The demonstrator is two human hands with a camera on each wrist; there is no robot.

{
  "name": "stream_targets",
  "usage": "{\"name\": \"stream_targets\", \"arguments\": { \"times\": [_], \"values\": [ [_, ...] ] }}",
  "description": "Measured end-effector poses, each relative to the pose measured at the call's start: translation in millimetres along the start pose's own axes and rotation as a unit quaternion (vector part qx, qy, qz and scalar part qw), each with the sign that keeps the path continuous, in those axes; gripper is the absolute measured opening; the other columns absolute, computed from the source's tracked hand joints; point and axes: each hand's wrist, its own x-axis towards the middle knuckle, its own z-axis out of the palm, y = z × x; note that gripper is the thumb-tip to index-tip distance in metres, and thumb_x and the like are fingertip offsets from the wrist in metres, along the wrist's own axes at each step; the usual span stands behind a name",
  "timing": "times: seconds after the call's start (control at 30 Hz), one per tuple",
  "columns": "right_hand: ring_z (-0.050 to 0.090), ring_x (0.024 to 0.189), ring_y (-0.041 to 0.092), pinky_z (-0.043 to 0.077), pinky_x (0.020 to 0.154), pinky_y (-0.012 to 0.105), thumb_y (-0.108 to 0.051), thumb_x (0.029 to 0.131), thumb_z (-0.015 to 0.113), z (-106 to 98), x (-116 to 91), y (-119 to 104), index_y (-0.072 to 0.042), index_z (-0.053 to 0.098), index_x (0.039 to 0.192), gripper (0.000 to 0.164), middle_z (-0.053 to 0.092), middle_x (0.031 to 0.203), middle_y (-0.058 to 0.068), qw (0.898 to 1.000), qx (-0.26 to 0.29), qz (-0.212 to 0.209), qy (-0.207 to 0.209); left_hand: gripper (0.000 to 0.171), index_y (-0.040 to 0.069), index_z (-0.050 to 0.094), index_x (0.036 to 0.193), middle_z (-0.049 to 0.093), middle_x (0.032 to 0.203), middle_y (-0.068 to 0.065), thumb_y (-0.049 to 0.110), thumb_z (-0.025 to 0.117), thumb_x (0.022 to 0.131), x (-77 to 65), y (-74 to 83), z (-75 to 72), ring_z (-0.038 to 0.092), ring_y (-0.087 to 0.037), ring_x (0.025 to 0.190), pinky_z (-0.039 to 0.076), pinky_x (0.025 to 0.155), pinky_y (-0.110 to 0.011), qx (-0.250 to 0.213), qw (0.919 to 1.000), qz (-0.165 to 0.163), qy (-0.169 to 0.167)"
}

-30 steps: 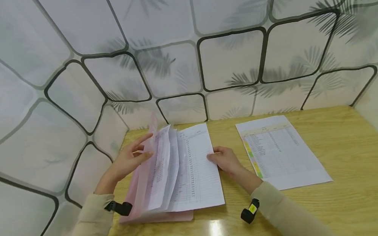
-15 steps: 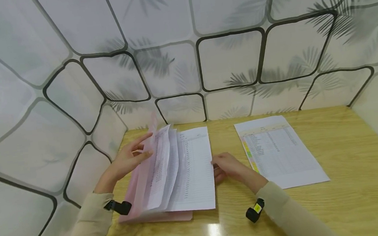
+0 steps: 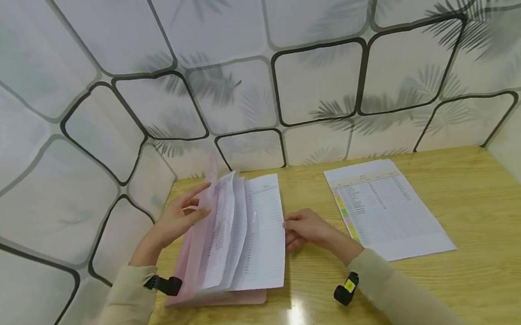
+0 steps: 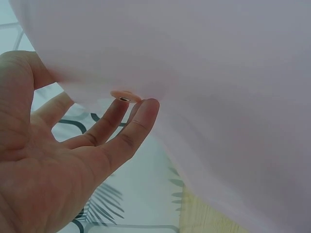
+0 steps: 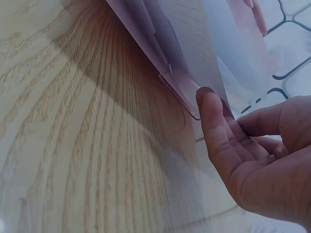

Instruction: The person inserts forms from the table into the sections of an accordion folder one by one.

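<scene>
A translucent pink document folder [image 3: 240,297] stands partly open at the left of the table, its cover tilted up with several printed sheets [image 3: 222,229] fanned inside. My left hand [image 3: 174,223] holds the raised cover [image 4: 218,87] between thumb and fingers; the thumb is partly hidden behind it. A small round snap button [image 4: 125,96] sits by the fingertips. My right hand [image 3: 311,228] pinches the right edge of a white printed table sheet [image 3: 265,235], whose left part is hidden behind the fanned sheets. In the right wrist view, the right hand's fingers [image 5: 218,131] are under that edge.
Another printed sheet [image 3: 388,213] with coloured cells down its left side lies flat to the right. The wooden table [image 3: 490,203] meets a patterned wall [image 3: 319,83] at the back and sides. A black wrist device is on each forearm.
The right sheet has slid left, deeper into the folder. My right hand shifted its grip along the edge, lower and then left with the sheet. My left hand has stayed in place.
</scene>
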Motion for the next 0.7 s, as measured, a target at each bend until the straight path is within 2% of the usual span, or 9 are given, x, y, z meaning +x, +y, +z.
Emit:
{"name": "stream_targets", "arguments": {
  "times": [0.17,0.3,0.47,0.7],
  "values": [
    [0.074,0.067,0.016,0.064,0.067,0.034,-0.004,0.106,0.051,8,6,1,0.016,0.064,0.119,0.027,0.076,0.084,0.011,1.0,0.005,-0.006,0.01,0.066,0.015,0.04,0.164,0.046,0.159,-0.024,0.02,0.067,0.104,-0.9,2.4,-1.2,0.057,-0.043,0.129,0.052,0.094,-0.032,-0.002,1.0,0.004,-0.004],
    [0.073,0.065,0.015,0.063,0.066,0.033,-0.003,0.104,0.053,15,10,0,0.017,0.061,0.122,0.027,0.074,0.082,0.01,1.0,0.016,-0.013,0.012,0.066,0.014,0.039,0.164,0.046,0.159,-0.024,0.02,0.067,0.104,-0.7,2.3,-1.5,0.057,-0.044,0.132,0.052,0.095,-0.033,-0.002,1.0,0.007,-0.005],
    [0.073,0.064,0.015,0.063,0.065,0.033,-0.001,0.104,0.054,24,13,-2,0.019,0.058,0.128,0.032,0.072,0.08,0.01,0.999,0.023,-0.019,0.016,0.066,0.015,0.039,0.164,0.051,0.154,-0.024,0.021,0.067,0.104,-0.2,0.9,-2.5,0.058,-0.043,0.131,0.052,0.095,-0.033,-0.002,1.0,0.001,-0.002],
    [0.072,0.064,0.015,0.061,0.062,0.03,0.0,0.104,0.054,35,18,-5,0.021,0.059,0.126,0.03,0.073,0.08,0.01,0.999,0.023,-0.025,0.015,0.067,0.015,0.039,0.164,0.056,0.147,-0.025,0.021,0.067,0.104,-1.6,1.1,-4.6,0.06,-0.041,0.128,0.051,0.096,-0.036,-0.003,1.0,0.001,-0.002]
  ]
}}
